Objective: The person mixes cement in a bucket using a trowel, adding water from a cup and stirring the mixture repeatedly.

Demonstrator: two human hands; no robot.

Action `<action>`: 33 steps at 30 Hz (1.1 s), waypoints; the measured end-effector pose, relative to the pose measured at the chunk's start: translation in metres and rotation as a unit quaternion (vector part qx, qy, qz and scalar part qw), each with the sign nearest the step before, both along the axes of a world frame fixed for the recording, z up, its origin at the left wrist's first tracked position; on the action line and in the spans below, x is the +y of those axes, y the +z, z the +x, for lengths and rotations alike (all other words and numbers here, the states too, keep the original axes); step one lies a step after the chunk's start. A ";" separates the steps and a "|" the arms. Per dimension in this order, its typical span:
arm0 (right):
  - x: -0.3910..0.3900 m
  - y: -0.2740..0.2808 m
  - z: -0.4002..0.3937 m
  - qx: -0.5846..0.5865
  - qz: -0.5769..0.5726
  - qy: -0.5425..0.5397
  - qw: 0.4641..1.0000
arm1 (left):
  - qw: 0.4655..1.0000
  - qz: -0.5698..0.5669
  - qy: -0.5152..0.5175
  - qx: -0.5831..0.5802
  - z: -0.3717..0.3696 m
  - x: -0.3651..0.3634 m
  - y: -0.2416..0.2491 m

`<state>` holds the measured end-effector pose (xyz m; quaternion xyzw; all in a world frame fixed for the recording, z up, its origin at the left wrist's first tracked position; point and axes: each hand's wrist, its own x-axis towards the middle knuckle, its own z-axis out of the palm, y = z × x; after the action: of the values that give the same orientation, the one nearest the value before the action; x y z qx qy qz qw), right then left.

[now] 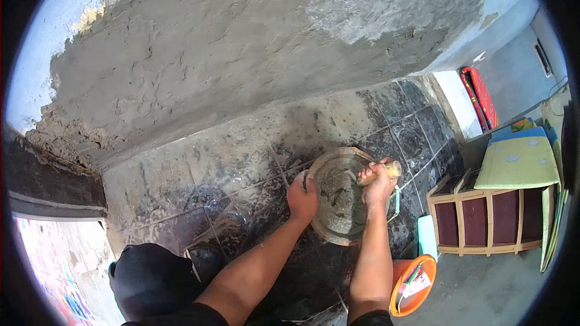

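A round bucket [321, 227] with a mortar-smeared rim stands on the tiled floor in front of me. Wet grey mortar [341, 199] lies inside it. My left hand [302, 197] grips the bucket's left rim, thumb towards the inside. In my right hand [378, 186], above the right rim, is the thick wooden handle of a trowel [391, 169]; its blade reaches down towards the mortar and is coated and hard to make out. The bucket's pale green carrying handle [397, 202] hangs at the right side.
Fresh grey plaster [199, 42] covers the wall ahead, rough at its lower left. Dark, mortar-stained tiles [241, 205] run along its foot. An orange bucket [396, 302] with items inside stands at lower right, near a wooden shelf unit [462, 220]. A dark rounded object [154, 281] is at lower left.
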<state>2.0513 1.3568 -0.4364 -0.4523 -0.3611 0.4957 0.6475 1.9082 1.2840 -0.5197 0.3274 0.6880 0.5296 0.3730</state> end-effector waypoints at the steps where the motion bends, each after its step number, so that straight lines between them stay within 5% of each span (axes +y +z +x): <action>1: -0.001 -0.001 0.004 0.001 -0.001 0.002 1.000 | 1.000 -0.001 0.002 0.001 0.000 0.000 -0.001; 33: -0.047 0.044 0.057 -0.073 -0.035 0.035 0.996 | 1.000 0.012 0.013 0.010 0.001 0.002 -0.013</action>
<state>2.1081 1.3095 -0.3924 -0.4966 -0.4057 0.4963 0.5853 1.9092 1.2857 -0.5322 0.3282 0.6896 0.5389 0.3555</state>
